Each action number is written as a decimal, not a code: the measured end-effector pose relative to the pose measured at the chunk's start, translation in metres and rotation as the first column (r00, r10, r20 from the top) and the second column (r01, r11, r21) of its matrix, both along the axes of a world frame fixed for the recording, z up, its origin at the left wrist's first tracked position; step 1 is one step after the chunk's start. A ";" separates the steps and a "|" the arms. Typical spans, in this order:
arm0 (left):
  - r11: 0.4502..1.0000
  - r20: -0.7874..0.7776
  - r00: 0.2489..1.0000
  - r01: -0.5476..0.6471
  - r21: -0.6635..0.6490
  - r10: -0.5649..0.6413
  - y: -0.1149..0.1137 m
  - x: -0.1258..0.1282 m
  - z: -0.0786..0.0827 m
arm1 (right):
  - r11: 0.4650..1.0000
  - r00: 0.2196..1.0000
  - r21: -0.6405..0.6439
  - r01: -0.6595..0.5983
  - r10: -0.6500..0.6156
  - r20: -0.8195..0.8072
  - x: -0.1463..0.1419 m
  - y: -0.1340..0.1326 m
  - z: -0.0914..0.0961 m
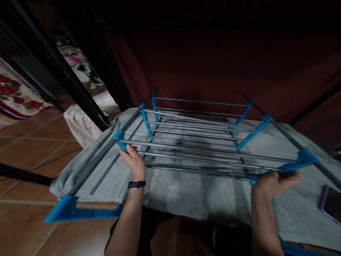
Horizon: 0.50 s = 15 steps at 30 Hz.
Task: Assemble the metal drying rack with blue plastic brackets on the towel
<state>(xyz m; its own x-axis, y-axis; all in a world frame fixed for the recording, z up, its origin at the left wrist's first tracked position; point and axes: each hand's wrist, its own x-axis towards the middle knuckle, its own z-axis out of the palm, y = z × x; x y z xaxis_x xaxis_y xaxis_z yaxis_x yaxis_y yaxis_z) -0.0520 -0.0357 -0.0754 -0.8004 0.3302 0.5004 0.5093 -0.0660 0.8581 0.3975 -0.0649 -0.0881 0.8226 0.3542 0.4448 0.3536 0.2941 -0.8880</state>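
Observation:
A rack (202,152) of grey metal tubes and blue plastic brackets lies before me on a grey cloth. My left hand (134,161) is closed around the lower end of a blue bracket (119,136) on the left side pole, with the thumb on top. At the matching right bracket (302,160), my right hand (271,185) grips from below, its fingers partly hidden under the plastic. Several thin crossbars run between the two sides. Farther back, more blue brackets (146,121) hold other crossbars. A dark band circles my left wrist.
A phone (331,203) in a purple case lies on the grey cloth (176,195) at the right. Another blue bracket (69,209) juts past the cloth's left front edge. A dark red curtain (207,71) hangs behind. Dark poles (77,81) stand at the left over a tiled floor (21,149).

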 end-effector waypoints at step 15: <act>0.974 -0.401 0.916 0.105 0.199 -0.017 -0.064 0.038 0.014 | 0.948 0.964 0.229 0.221 -0.176 -0.200 0.021 0.014 0.007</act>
